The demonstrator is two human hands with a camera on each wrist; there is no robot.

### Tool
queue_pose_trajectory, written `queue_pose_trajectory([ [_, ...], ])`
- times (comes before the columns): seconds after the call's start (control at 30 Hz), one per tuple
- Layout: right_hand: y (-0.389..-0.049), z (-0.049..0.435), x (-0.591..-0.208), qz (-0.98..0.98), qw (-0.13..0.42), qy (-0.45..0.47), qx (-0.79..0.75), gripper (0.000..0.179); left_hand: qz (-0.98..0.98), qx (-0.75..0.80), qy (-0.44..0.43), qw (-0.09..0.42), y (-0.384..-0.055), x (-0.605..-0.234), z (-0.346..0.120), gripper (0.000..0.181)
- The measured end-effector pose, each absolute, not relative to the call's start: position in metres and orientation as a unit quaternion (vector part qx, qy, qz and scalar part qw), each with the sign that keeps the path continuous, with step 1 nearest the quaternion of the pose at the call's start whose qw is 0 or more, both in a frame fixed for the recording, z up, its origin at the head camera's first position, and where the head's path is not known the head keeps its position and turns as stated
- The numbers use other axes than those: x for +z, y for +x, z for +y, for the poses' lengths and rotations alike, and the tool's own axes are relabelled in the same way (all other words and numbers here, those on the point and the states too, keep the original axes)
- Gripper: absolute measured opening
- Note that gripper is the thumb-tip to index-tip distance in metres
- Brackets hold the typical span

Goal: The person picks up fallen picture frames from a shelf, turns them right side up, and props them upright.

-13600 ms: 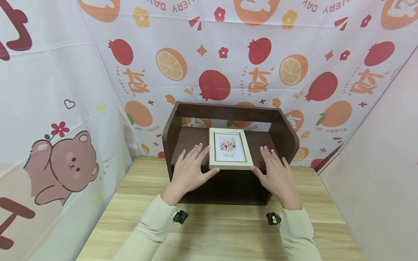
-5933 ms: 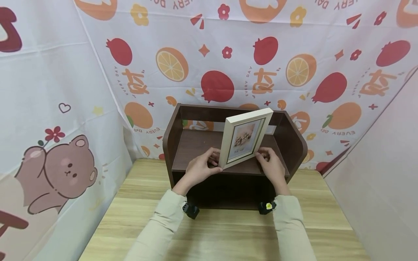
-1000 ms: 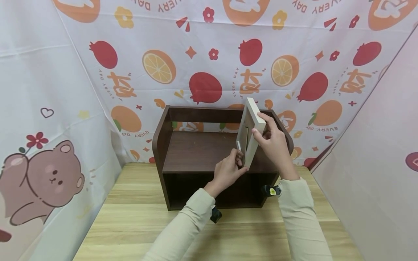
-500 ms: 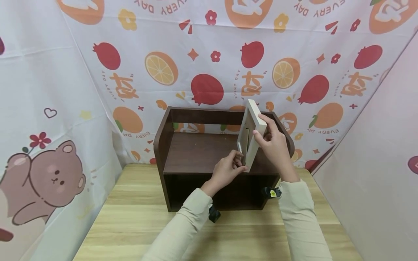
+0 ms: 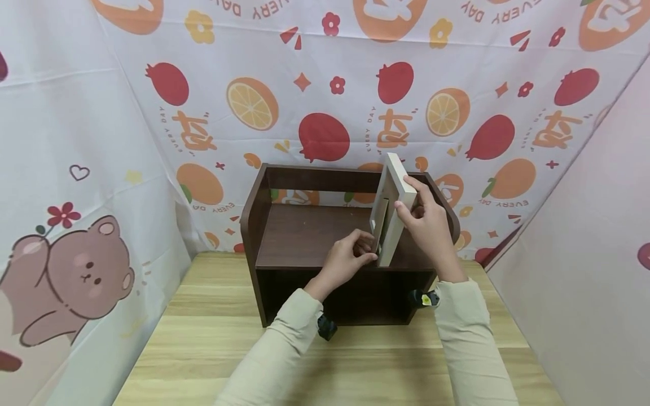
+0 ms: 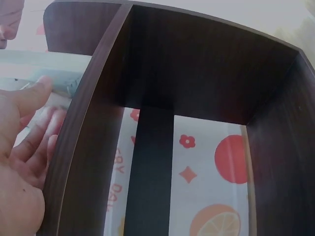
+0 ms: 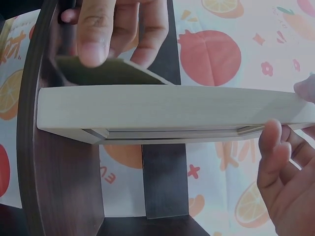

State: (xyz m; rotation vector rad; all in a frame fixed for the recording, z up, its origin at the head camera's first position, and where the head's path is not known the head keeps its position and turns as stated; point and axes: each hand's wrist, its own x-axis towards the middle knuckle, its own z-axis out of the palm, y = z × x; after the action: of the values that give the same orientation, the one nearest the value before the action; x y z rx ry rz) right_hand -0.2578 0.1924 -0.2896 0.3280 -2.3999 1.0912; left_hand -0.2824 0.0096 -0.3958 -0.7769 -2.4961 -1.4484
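Observation:
A cream picture frame [image 5: 393, 225] stands upright on the brown shelf unit's top board, turned so its back faces left. My right hand [image 5: 426, 223] grips its upper edge, thumb on the near side and fingers over the far side. At its lower back, my left hand [image 5: 347, 256] has curled fingers round the frame's stand [image 7: 118, 71], a dark flap. From the right wrist view, this flap angles out from the backing, thumb over its edge and fingers behind. Beside the shelf's side edge, the left wrist view shows the thumb near the frame's edge [image 6: 44, 64].
The brown shelf unit [image 5: 304, 231] has raised side panels, a back rail and an open lower compartment [image 5: 289, 293]. It stands on a wood-grain table [image 5: 213, 338]. A fruit-print cloth [image 5: 325, 84] hangs behind, and a bear-print cloth [image 5: 76, 270] at the left.
The frame lay flat with the hands beside it, then was raised and turned edge-on. Over the last half second my left hand shifted slightly left, away from the frame's back; my right hand kept its grip.

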Motion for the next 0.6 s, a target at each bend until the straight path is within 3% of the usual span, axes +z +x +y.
queue_pose_trajectory([
  [0.6,-0.261,0.185,-0.295,-0.867,0.259,0.132,0.404,0.054,-0.816,-0.490,-0.280,0.127,-0.283,-0.396,-0.021,0.034],
])
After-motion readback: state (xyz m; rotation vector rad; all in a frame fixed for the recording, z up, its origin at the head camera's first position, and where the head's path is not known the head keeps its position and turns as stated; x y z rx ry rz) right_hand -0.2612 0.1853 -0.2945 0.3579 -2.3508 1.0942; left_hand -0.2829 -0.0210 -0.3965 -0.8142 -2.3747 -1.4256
